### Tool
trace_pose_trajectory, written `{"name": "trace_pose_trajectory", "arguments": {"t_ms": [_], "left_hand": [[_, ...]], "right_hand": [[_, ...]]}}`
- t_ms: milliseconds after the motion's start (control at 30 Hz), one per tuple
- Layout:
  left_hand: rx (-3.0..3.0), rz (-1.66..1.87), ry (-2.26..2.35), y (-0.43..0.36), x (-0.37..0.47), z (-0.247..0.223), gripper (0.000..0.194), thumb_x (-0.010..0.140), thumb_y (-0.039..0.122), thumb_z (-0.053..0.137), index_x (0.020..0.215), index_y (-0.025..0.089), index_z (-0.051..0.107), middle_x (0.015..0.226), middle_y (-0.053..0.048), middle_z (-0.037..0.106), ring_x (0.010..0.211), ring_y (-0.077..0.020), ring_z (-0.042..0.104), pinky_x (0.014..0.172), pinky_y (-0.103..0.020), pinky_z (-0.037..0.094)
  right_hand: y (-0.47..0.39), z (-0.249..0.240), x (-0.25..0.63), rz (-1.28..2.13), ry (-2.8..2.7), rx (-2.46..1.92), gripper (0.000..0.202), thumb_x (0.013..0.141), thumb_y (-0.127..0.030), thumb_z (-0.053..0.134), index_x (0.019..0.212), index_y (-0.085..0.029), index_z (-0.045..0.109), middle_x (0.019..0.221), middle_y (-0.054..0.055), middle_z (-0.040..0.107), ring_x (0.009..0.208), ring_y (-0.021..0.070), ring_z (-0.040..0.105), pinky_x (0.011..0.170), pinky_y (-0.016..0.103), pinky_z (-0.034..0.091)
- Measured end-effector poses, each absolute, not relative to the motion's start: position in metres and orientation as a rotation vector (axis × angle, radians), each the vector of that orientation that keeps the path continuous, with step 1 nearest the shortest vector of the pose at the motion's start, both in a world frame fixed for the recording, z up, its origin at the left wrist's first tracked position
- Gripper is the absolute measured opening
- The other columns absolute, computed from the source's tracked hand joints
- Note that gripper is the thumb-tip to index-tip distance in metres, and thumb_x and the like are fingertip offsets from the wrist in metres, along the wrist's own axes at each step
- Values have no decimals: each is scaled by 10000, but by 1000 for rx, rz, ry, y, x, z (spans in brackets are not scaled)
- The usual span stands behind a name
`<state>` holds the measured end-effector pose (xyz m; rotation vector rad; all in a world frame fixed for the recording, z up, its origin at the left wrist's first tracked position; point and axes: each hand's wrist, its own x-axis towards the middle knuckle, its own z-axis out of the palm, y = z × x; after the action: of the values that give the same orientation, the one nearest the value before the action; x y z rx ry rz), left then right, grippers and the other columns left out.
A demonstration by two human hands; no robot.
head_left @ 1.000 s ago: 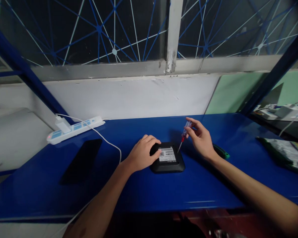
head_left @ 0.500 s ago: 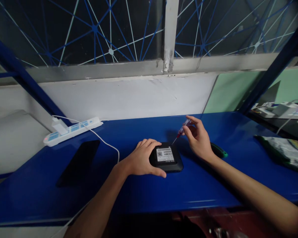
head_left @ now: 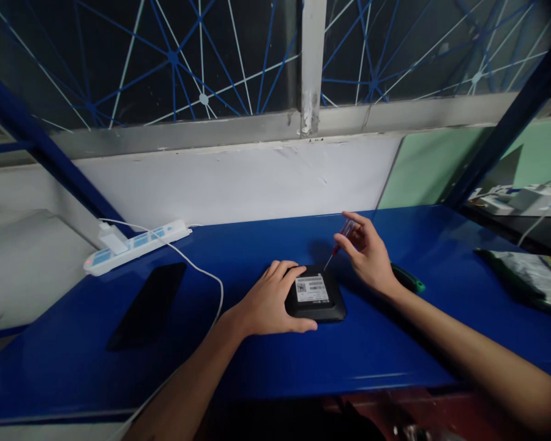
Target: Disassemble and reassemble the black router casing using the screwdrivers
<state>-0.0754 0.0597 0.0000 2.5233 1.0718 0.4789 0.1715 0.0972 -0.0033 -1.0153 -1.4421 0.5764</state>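
Note:
A flat black device (head_left: 335,306) with rounded corners lies on the blue table, a white printed label (head_left: 312,289) with a square code facing up. My left hand (head_left: 275,300) grips its left side, fingers over the far edge and thumb along the near edge. In my right hand (head_left: 370,254) is a small screwdriver (head_left: 335,249) with a clear handle and red collar, pinched between thumb and fingers. Its thin shaft slants down to the device's far edge, near the label's upper right corner. Whether the tip sits in a screw is too small to tell.
A black slab like a phone or tablet (head_left: 147,306) lies to the left, near a white power strip (head_left: 138,246) with a plug and cable (head_left: 206,272). A green-tipped dark tool (head_left: 408,279) rests behind my right wrist. Far right lies a green-edged plastic package (head_left: 528,278).
The device and my left hand appear slightly further right and lower in view. The screwdriver keeps its place at the device's far edge, its handle a little more upright.

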Motion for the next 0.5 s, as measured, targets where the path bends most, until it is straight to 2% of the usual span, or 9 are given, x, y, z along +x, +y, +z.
{"name": "trace_pose_trajectory", "arguments": {"t_ms": [100, 200, 267, 367, 500], "left_hand": [[2512, 477, 1070, 60, -74, 0, 975, 676, 647, 777, 1472, 238, 390, 1435, -135, 460, 1300, -372, 435, 1082, -582, 422], [2498, 467, 1070, 60, -73, 2, 1016, 650, 701, 765, 1473, 236, 394, 1434, -130, 461, 1294, -379, 438, 1082, -592, 414], [2488, 462, 1075, 61, -73, 3, 1044, 629, 735, 760, 1469, 230, 402, 1435, -129, 460, 1297, -380, 437, 1090, -585, 407], [2469, 460, 1076, 61, -73, 4, 1049, 621, 747, 758, 1467, 236, 407, 1430, -129, 463, 1303, -383, 433, 1094, -582, 402], [2461, 466, 1067, 61, -72, 3, 1034, 622, 722, 768, 1467, 246, 409, 1432, -126, 461, 1298, -388, 432, 1086, -596, 401]], "right_hand": [[98, -4, 173, 577, -1427, -1014, 450, 893, -393, 655, 1315, -288, 540, 948, 44, 627, 807, 215, 686, 785, 417, 604], [97, -4, 173, 642, -1419, -964, 441, 972, -408, 513, 1394, -283, 489, 1197, 93, 629, 915, 228, 726, 839, 437, 611], [97, -3, 174, 656, -1434, -954, 464, 989, -405, 478, 1437, -285, 451, 1273, 102, 611, 887, 212, 739, 827, 436, 623], [99, -3, 177, 590, -1446, -987, 495, 950, -400, 572, 1419, -277, 471, 1124, 72, 647, 744, 172, 718, 748, 400, 631], [103, -4, 180, 513, -1436, -1044, 431, 877, -426, 679, 1259, -253, 580, 870, 13, 618, 627, 151, 654, 596, 335, 593]]}}
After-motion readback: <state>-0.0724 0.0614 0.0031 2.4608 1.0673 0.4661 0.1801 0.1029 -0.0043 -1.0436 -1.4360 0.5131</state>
